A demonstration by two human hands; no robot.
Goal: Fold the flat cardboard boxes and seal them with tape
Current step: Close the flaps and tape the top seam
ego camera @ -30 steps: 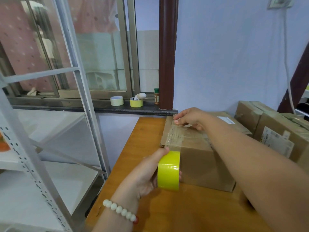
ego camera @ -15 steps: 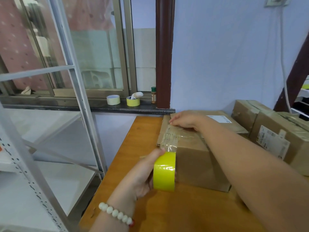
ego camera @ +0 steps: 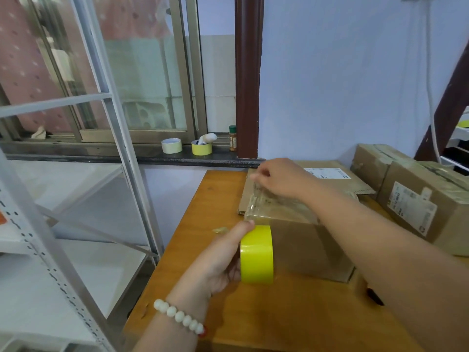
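One box under seal at present: a folded brown cardboard box (ego camera: 304, 247), standing on the orange-brown wooden table (ego camera: 253, 323) near its left edge, top flaps down.

Observed a strip of clear wrinkled packing tape (ego camera: 276, 207) laid across the top of that box, from far edge to near edge. Runs on to the yellow-sided tape roll (ego camera: 256, 254); not cut.

Noted the left hand (ego camera: 220, 262) gripping the roll, fingers curled behind it and thumb up along its side, just in front of the box's near face. Noted the right hand (ego camera: 279, 177) at the far end of the strip, fingertips bunched and pinching the tape at the box's far edge, as far as can be made out.

Recorded to the right a labelled brown cardboard box (ego camera: 444, 224) and a plainer brown box (ego camera: 373, 161) behind it, both closed and bearing tape: judged finished.

Recorded also a flat sheet of brown cardboard (ego camera: 355, 184) lying behind and under the box in hand: judged unfolded.

Judged outstanding: pressing the strip flat, carrying it down the near face, severing it, and any further seams. Bottom of the box hidden; no finding.
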